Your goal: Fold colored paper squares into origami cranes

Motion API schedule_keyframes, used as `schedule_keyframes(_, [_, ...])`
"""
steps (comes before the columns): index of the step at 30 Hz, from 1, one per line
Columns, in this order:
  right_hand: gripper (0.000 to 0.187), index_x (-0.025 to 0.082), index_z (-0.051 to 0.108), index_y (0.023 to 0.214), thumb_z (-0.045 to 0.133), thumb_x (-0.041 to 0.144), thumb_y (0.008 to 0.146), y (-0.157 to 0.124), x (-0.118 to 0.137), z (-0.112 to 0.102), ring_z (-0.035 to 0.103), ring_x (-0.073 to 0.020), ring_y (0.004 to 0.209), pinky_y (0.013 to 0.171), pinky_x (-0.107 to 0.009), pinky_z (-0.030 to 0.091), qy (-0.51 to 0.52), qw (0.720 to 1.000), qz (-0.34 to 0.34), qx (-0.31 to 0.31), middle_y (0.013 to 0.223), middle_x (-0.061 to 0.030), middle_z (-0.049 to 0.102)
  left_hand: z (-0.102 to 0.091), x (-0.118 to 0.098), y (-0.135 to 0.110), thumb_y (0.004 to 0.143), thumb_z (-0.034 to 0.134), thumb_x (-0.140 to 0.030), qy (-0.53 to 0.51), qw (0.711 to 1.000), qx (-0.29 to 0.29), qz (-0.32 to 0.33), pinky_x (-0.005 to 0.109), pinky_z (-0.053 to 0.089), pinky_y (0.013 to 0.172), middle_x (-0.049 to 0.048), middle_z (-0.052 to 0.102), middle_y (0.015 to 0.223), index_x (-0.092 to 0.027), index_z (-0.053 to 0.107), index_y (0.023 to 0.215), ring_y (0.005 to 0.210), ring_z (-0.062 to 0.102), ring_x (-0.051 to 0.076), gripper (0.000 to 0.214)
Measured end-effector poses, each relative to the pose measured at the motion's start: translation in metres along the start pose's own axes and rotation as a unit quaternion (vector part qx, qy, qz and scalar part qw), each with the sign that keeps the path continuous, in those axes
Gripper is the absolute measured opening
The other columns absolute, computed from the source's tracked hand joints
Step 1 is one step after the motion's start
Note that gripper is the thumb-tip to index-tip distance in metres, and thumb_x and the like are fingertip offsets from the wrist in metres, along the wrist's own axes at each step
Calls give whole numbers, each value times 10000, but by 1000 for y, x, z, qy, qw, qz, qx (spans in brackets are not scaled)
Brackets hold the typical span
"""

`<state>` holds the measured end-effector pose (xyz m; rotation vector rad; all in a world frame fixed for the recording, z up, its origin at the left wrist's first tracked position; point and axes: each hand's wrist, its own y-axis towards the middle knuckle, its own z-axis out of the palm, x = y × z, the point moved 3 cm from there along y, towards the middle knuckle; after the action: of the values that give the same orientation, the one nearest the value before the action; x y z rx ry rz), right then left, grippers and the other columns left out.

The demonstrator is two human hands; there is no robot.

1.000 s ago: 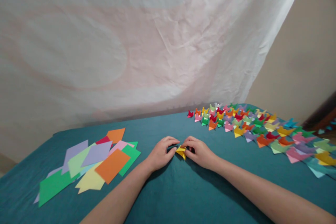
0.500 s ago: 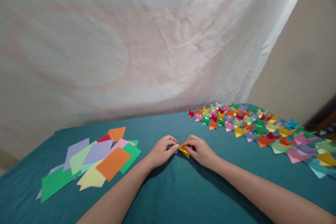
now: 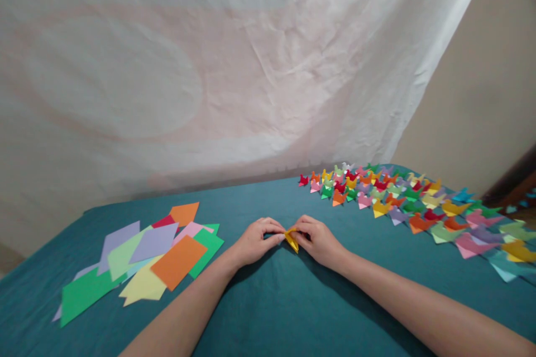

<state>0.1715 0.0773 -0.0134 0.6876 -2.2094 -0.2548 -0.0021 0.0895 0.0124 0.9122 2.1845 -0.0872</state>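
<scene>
A small folded yellow paper piece (image 3: pixel 291 239) sits between my two hands at the middle of the teal tablecloth (image 3: pixel 276 312). My left hand (image 3: pixel 253 241) pinches its left side with curled fingers. My right hand (image 3: pixel 318 240) pinches its right side, fingers closed on it. Both hands rest low on the cloth, fingertips almost touching each other over the paper.
A loose pile of flat coloured paper sheets (image 3: pixel 142 259) lies to the left. Rows of several folded paper figures (image 3: pixel 402 203) in many colours cover the right and far right of the table. A wrinkled white sheet (image 3: pixel 234 67) hangs behind the table.
The yellow paper has been turned and narrowed slightly between my fingers. Both hands stay in the same spot; the view shifted a little.
</scene>
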Motion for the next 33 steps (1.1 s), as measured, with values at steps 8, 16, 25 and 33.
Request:
schedule_keyframes(8, [192,189,697,893,507,165,873,-1,0,0,563,-134,725,675,-239,447,2,1000,-4,-3,804,-35,584,6,6,3,850,564,-317,3,999,-38,-18,277,423,858,28,676,912,-195,702,887,892,594,172,188])
schedule_keyframes(16, [185,195,692,826,516,147,860,-1,-2,2,567,-133,714,668,-235,439,0,1000,2,-3,792,-30,583,12,8,6,815,609,-288,21,995,-85,-45,268,424,798,20,671,833,-195,700,801,831,594,168,130])
schedule_keyframes(25, [172,203,701,857,532,167,854,1,-3,3,566,-138,693,647,-240,438,5,1000,4,-18,780,-33,599,14,7,5,761,674,-306,45,993,-99,-46,278,426,790,18,666,842,-204,696,798,838,583,183,110])
schedule_keyframes(33, [109,195,665,853,565,160,825,0,-3,4,547,-133,671,619,-235,415,-5,999,7,-36,767,-14,594,15,6,5,748,690,-293,70,992,-100,-43,281,422,790,18,661,856,-204,692,821,845,576,186,115])
